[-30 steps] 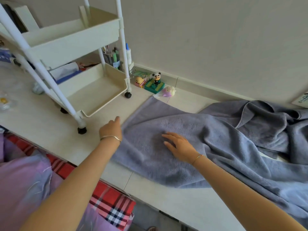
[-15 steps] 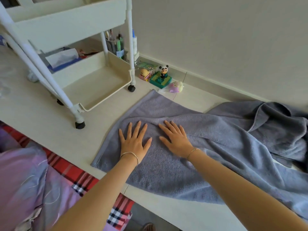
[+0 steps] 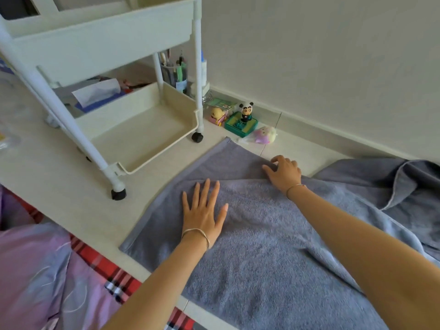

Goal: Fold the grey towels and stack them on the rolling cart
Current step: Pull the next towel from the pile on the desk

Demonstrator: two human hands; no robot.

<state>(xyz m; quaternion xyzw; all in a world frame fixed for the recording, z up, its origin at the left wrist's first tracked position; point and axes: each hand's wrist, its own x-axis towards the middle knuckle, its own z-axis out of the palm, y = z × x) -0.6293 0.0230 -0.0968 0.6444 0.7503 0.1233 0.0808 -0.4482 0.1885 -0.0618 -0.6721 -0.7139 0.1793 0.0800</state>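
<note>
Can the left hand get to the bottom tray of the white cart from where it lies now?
Probably yes. The left hand lies flat on the grey towel; only bare surface separates it from the bottom tray, whose near rim is open.

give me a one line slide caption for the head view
Left hand flat on the grey towel, right hand at its far edge, beside the rolling cart.
</note>
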